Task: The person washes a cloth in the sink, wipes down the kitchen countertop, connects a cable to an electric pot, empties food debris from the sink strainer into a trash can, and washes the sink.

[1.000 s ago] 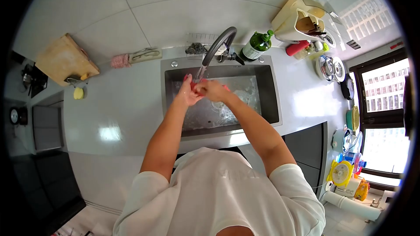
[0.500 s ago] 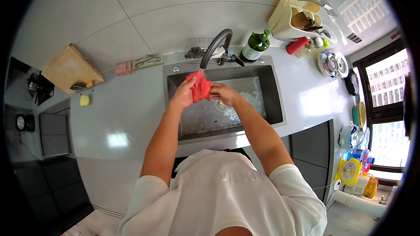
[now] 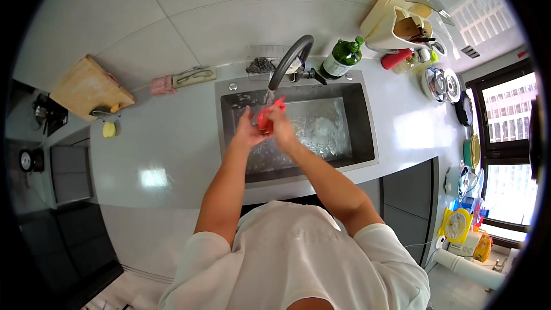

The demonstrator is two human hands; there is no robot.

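Observation:
A wet red cloth [image 3: 266, 120] is bunched between both hands, just below the running faucet [image 3: 290, 63]. My left hand [image 3: 247, 129] holds the cloth from the left, with its thumb and fingers partly raised. From the right, my right hand [image 3: 279, 124] closes on the cloth, which pokes out above the fingers. Water falls from the spout onto the cloth and hands. Beneath them, the metal sink [image 3: 367, 129] contains rippling, bubbly water.
A green bottle [image 3: 342, 57] stands behind the sink. At left are a pink cloth [image 3: 163, 85], a yellow sponge [image 3: 109, 130] and a cutting board [image 3: 90, 89]. A utensil holder [image 3: 396, 26], red bottle [image 3: 396, 58] and bowls [image 3: 436, 84] sit at right.
The red cloth was spread wider half a second ago and is now bunched up. My right hand has moved left and closed on it.

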